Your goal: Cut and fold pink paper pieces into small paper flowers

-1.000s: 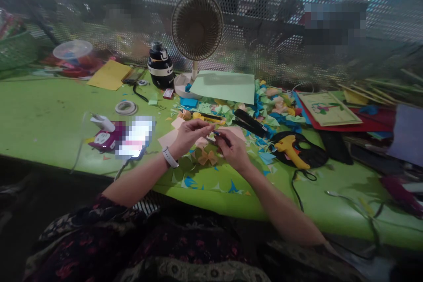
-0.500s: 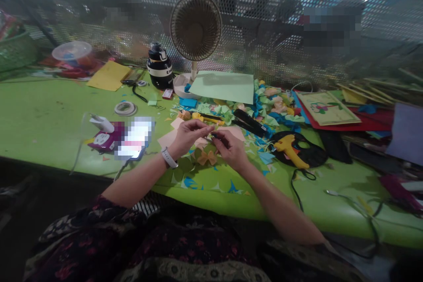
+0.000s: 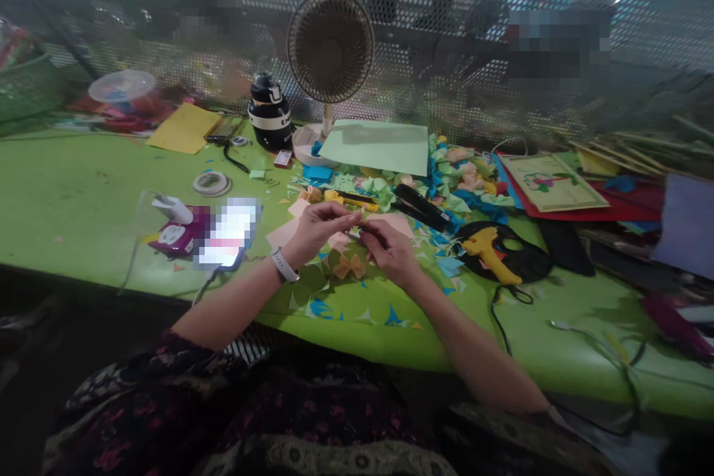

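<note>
My left hand [image 3: 317, 230], a pale watch band on its wrist, pinches with thumb and fingertips just above the table. Opposite it, my right hand [image 3: 391, 251] is closed too, its fingertips almost meeting the left ones. Between them is something small and thin that I cannot make out. Just below the fingers lies an orange paper bow shape [image 3: 349, 267]. Pink paper [image 3: 284, 235] shows beside the left hand. A black stapler [image 3: 421, 208] lies beyond the right hand, among green, blue and orange paper scraps [image 3: 465, 177].
A yellow glue gun [image 3: 491, 253] rests on a black board at the right, its cable trailing down. At the left are a lit phone [image 3: 228, 234] and a tape roll [image 3: 212, 184]. Behind stand a fan [image 3: 330, 44], a dark bottle [image 3: 270, 119] and a pale green sheet [image 3: 382, 149].
My right fingers have shifted slightly, and the dark bit seen at their tips before is now mostly out of sight. My left hand stays nearly still.
</note>
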Demonstrator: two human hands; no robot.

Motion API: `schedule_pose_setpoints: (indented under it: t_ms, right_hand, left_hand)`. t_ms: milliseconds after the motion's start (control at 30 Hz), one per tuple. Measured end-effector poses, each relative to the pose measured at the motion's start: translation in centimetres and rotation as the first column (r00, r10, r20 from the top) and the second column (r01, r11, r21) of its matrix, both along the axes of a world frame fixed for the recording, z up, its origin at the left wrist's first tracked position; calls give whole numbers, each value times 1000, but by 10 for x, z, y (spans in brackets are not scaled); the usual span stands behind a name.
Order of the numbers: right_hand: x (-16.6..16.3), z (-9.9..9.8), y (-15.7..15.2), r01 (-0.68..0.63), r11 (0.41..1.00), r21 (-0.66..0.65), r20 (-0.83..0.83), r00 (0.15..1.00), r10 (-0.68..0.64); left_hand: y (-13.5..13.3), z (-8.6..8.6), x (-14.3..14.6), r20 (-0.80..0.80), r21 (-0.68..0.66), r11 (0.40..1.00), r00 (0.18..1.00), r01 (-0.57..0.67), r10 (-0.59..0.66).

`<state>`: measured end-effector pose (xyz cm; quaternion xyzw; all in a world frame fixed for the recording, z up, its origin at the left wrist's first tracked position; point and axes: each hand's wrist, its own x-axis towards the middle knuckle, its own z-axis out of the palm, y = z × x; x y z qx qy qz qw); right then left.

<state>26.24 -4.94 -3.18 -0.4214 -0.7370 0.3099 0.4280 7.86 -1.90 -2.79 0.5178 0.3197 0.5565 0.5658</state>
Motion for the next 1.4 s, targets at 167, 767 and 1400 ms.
schedule_pose_setpoints:
  t_ms: [167, 767, 1400]
  right_hand:
    - [1, -3, 2, 35, 999, -7, -27, 999, -35]
    - [1, 0, 0, -11, 999, -30, -40, 999, 10]
    - [1, -3, 0, 51, 997, -55, -79, 995, -56]
  left_hand:
    - [0, 1, 1, -4, -26, 1000, 1000, -6, 6]
    - [-1, 3, 1, 38, -6, 1000, 999, 25, -25]
    - [3, 0, 2, 83, -55, 997, 995, -59, 64]
